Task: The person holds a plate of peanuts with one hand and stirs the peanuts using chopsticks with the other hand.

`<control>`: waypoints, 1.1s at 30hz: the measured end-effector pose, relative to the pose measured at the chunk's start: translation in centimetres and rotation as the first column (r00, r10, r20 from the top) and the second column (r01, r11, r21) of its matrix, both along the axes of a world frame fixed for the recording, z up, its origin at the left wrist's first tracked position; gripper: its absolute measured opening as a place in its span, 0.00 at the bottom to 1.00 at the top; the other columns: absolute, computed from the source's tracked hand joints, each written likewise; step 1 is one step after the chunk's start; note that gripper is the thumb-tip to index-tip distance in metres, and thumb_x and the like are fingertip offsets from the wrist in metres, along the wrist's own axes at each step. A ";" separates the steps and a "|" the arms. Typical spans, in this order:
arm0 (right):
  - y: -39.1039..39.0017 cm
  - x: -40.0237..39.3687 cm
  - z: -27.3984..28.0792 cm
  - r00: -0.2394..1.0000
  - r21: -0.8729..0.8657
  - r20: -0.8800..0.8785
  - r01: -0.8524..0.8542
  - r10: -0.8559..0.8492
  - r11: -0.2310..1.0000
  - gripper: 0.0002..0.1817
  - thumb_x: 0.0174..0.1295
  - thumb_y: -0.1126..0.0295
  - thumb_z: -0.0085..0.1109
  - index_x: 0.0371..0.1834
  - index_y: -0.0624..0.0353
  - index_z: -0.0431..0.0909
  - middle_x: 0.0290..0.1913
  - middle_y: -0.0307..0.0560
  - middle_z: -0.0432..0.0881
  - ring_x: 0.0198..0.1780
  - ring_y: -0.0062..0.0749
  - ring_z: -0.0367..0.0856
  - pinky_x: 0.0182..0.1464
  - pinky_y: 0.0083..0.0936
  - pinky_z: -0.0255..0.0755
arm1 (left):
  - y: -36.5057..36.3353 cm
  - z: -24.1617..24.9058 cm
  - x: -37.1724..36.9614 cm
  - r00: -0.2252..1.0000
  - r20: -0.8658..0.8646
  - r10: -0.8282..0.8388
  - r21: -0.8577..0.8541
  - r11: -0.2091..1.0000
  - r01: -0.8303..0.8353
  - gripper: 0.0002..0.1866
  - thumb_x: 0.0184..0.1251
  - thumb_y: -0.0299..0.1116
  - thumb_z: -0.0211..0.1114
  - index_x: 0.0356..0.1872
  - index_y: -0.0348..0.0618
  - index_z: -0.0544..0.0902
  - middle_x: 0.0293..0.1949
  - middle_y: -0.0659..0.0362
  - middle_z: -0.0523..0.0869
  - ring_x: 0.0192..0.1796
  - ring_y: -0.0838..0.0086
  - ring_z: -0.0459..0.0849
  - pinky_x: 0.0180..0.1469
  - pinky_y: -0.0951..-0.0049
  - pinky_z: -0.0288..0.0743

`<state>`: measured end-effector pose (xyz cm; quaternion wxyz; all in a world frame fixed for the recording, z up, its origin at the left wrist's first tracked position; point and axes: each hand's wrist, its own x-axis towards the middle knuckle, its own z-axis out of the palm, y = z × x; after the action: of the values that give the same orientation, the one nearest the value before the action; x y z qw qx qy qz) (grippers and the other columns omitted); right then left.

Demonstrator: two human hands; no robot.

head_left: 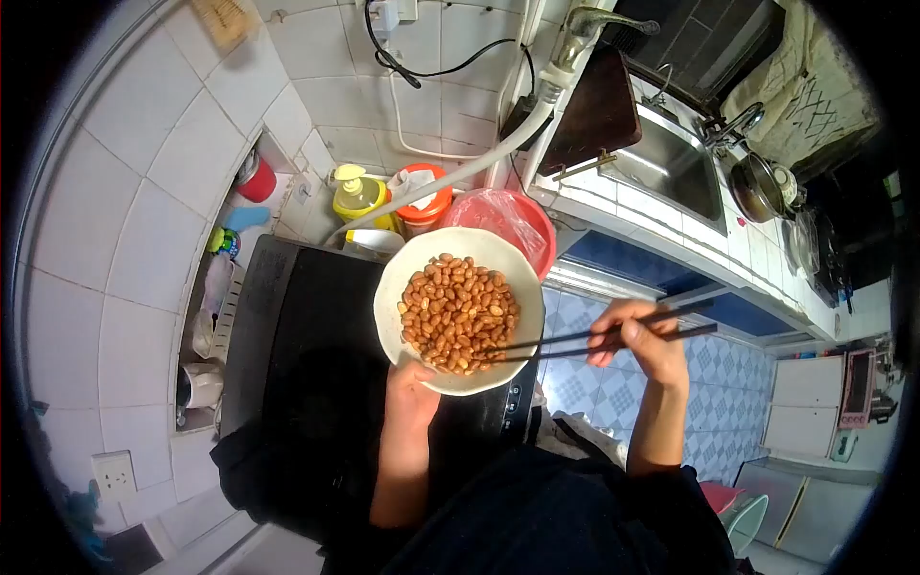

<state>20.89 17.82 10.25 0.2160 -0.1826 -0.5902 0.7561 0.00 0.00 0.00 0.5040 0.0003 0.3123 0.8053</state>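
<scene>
A cream-coloured bowl point(393, 287) of reddish-brown peanuts point(458, 311) is held up before me. My left hand point(414, 388) grips its near rim, the thumb over the edge and the other fingers hidden below. My right hand point(640, 340) is closed around a pair of dark chopsticks point(575, 343). Their tips reach into the peanuts at the right side of the bowl. Beneath the bowl is a black appliance top point(321, 355).
Behind the bowl stand a yellow pump bottle point(356, 192), an orange-red container point(422, 196) and a red basin point(532, 235). A grey hose point(460, 172) runs down from a tap point(585, 24). To the right is a tiled counter with a sink point(671, 163); blue-patterned floor point(709, 393) lies below.
</scene>
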 end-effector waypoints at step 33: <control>-3.4 -5.7 -2.5 0.998 0.456 0.026 0.045 -0.064 0.889 0.12 0.60 0.68 0.49 0.41 0.65 0.76 0.35 0.51 0.78 0.36 0.35 0.78 0.38 0.27 0.72 | -0.2 0.6 0.0 1.000 0.019 0.023 -0.036 0.999 -0.022 0.34 0.37 0.23 0.46 0.57 0.30 0.59 0.52 0.49 0.69 0.57 0.60 0.68 0.60 0.59 0.61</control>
<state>15.16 14.39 7.79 0.2619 -0.1584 -0.7497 0.5867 0.01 -0.17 0.56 0.4978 -0.0202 0.3218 0.8052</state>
